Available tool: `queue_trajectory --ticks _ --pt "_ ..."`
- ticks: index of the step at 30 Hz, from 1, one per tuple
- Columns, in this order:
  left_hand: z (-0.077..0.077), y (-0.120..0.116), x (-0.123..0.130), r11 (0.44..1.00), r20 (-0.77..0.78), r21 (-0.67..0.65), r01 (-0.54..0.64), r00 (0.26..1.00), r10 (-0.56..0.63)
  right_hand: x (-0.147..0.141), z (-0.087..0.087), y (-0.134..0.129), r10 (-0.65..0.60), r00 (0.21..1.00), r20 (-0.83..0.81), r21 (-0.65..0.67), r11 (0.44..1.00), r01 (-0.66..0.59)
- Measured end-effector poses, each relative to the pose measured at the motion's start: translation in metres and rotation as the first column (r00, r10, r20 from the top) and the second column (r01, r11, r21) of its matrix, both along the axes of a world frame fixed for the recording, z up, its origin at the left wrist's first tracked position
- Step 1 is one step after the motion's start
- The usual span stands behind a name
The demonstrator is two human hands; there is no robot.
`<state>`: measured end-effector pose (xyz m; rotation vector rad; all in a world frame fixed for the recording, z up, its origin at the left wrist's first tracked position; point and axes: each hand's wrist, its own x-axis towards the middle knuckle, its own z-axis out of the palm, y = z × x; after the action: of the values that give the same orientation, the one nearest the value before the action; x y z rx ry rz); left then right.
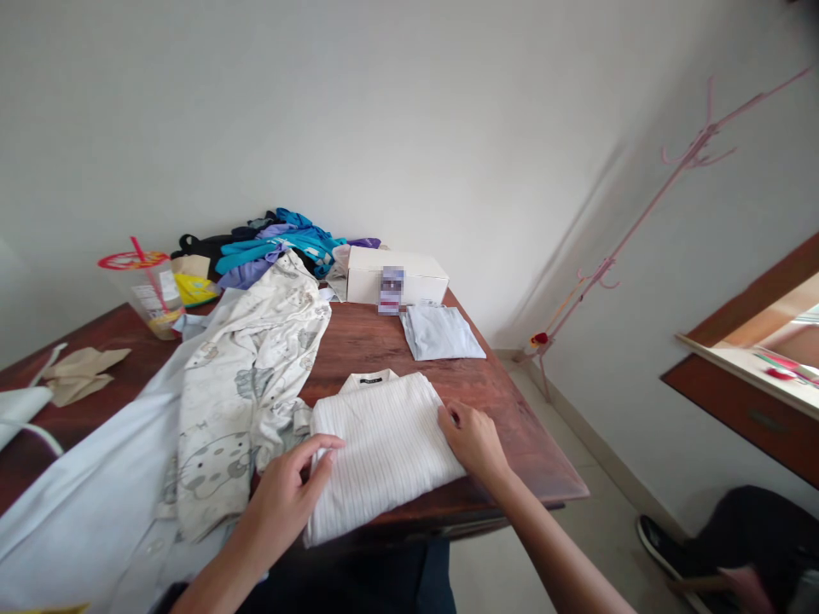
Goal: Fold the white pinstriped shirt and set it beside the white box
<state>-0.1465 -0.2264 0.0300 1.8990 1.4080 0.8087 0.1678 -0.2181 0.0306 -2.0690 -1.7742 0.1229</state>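
A folded white striped shirt (384, 452) lies in front of me at the table's near edge, its collar with a dark label pointing away. My left hand (291, 482) is at the shirt's left side, thumb and index finger bent onto the cloth; its other fingers are hidden. At the right side, my right hand (470, 439) has its fingers curled against the folded edge. Left of the shirt is a rumpled white garment with grey animal prints (236, 401), lying over a pale blue-white cloth (95, 495).
A folded light-grey garment (441, 333) lies before a white box (419, 273) on the wooden table (351, 333). Behind are heaped clothes (287, 243); a plastic cup with a straw (150, 294) stands left. A pink coat rack (640, 209) leans by the right wall.
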Motion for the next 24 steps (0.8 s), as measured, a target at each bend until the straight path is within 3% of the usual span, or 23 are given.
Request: queue_trajectory --ticks 3,6,10,13,16,18,20,22,24 --pt "0.002 0.005 0.001 0.999 -0.055 0.005 0.031 0.998 -0.031 -0.003 0.002 0.001 -0.001 0.999 0.043 -0.056 0.998 0.003" --pt "0.003 0.007 0.002 0.998 -0.229 0.005 0.062 0.972 -0.059 -0.007 0.003 0.001 -0.012 0.996 0.085 -0.118 0.993 0.022" --pt "0.016 0.000 0.003 0.998 -0.547 0.040 0.043 0.837 -0.014 -0.008 0.005 -0.002 -0.014 0.992 0.124 -0.169 0.985 0.035" --pt "0.042 -0.002 0.012 0.982 -0.658 0.186 0.024 0.746 0.107 -0.012 0.014 -0.003 0.000 0.987 0.163 -0.112 0.994 0.018" --pt "0.059 0.010 0.033 0.907 -0.545 0.405 0.119 0.828 0.135 -0.026 0.026 -0.001 0.093 0.976 0.197 0.064 0.992 -0.108" --pt "0.053 0.026 0.050 0.835 -0.459 0.475 0.276 0.888 -0.033 -0.040 0.030 0.004 0.243 0.950 0.197 0.126 0.955 -0.270" --pt "0.032 0.041 0.064 0.781 -0.457 0.444 0.439 0.861 -0.224 -0.051 0.026 0.010 0.415 0.886 0.206 0.086 0.894 -0.439" --pt "0.006 0.051 0.072 0.791 -0.482 0.403 0.460 0.841 -0.244 -0.057 0.017 0.016 0.521 0.828 0.207 -0.025 0.849 -0.528" --pt "-0.017 0.055 0.073 0.810 -0.512 0.392 0.436 0.835 -0.202 -0.057 0.005 0.020 0.548 0.815 0.190 -0.117 0.837 -0.535"
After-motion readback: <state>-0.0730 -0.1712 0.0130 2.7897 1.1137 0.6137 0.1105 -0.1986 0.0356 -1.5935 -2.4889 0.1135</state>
